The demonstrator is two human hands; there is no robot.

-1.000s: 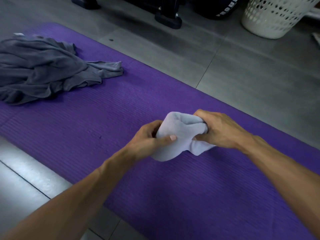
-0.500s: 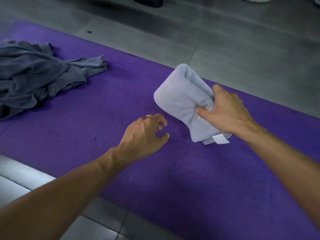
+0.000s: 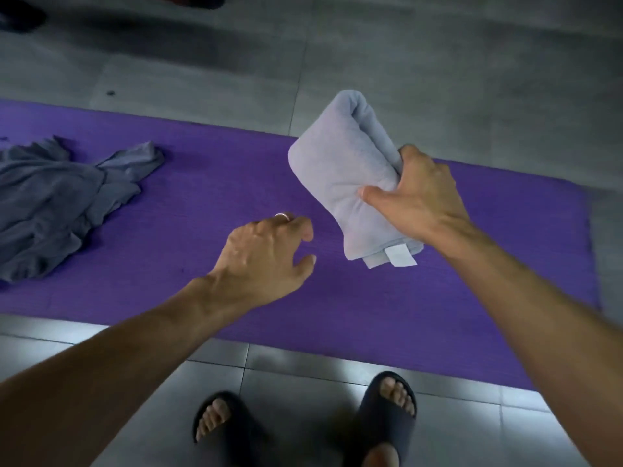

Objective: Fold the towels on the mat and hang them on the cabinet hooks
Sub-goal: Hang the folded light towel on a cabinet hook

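My right hand [image 3: 418, 193] grips a folded light grey towel [image 3: 340, 163] around its middle and holds it up above the purple mat [image 3: 209, 183]. A white label hangs from the towel's lower end. My left hand [image 3: 266, 254] hovers over the mat to the left of the towel, fingers loosely curled, holding nothing; a ring shows on one finger. A crumpled darker grey towel [image 3: 57, 203] lies on the mat at the far left. The cabinet hooks are out of view.
Grey tiled floor [image 3: 438, 79] surrounds the mat. My two feet in dark slippers [image 3: 387, 416] stand on the tiles at the mat's near edge. Dark shapes sit at the top left edge of the view.
My left hand let go of the folded towel. My right hand lifted it off the mat, and the view rose and tilted down so my feet now show.
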